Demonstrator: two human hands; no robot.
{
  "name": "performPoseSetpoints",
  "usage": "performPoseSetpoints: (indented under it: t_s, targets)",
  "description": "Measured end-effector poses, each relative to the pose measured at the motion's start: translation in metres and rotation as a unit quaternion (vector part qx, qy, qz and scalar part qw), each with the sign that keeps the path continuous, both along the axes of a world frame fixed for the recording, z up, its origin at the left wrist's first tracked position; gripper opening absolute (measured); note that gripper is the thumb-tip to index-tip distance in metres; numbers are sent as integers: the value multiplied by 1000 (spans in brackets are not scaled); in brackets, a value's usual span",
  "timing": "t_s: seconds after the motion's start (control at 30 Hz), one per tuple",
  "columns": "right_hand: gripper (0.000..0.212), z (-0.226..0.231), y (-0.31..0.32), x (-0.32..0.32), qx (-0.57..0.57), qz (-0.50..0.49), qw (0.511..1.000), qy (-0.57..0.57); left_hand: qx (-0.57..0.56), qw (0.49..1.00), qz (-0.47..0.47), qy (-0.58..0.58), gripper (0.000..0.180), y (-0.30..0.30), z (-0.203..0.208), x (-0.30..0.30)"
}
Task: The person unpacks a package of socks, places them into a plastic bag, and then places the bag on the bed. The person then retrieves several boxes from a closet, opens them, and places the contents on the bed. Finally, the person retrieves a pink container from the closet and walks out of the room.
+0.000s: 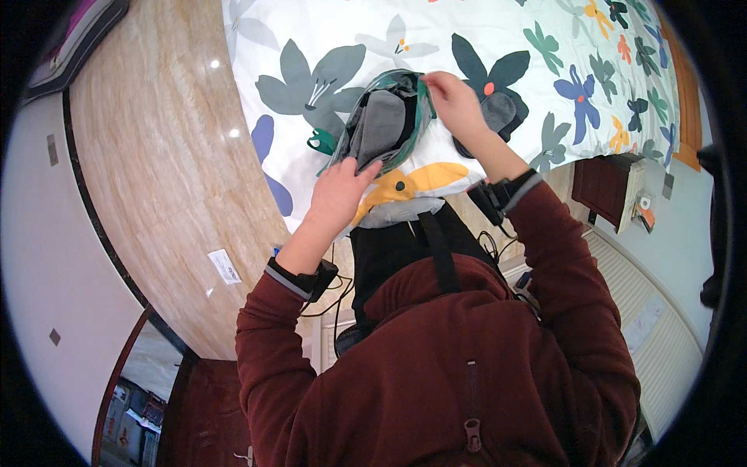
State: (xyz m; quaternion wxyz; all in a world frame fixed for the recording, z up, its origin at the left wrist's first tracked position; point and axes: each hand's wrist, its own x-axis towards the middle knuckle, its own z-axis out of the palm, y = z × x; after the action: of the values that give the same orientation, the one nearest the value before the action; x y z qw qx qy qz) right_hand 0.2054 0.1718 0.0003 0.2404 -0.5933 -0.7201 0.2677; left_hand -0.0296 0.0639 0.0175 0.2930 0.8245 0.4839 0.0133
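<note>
A clear plastic bag with a green edge [422, 105] lies opened on the bed near its front edge. Inside it are soft grey [383, 117] and black cloth pieces, whose exact kind I cannot make out. My right hand [454, 101] pinches the bag's green edge at the upper right. At the bag's near left edge, my left hand [340, 191] grips the rim between thumb and fingers. A green loop [320, 141] sticks out on the bag's left side. Partly behind my right wrist, a grey rounded cloth piece [499, 113] rests on the bed.
The bed cover [436, 58] is white with large printed flowers. A grey crumpled plastic piece [397, 212] lies at the bed's front edge. On the tiled floor to the left is a white packet [224, 266]. Black cables [336, 300] hang near my legs. A dark wooden cabinet [605, 191] stands right.
</note>
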Motion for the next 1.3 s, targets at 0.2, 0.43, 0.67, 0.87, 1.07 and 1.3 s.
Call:
performPoseSetpoints:
  t_s: [0.2, 0.43, 0.67, 0.87, 1.07, 1.3]
  targets:
    - [27, 5, -49, 26, -179, -47, 981, -49, 8, 1000, 6, 15, 47, 14, -9, -3]
    - [28, 0, -13, -8, 102, 150, 933, -311, 11, 999, 45, 11, 34, 6, -9, 4]
    - [13, 14, -6, 37, 11, 267, 898, -349, -42, 980, 187, -45, 13, -16, -20, -16]
    - [15, 20, -21, 55, 17, 262, 900, -349, 27, 983, 119, -134, 26, -34, -17, -25]
    - [10, 32, -14, 52, 86, 355, 885, -289, 179, 964, 171, -99, 29, -42, -9, -46]
    - [7, 5, -51, 41, 57, 424, 839, -337, 148, 979, 107, -85, 20, -63, -23, -56]
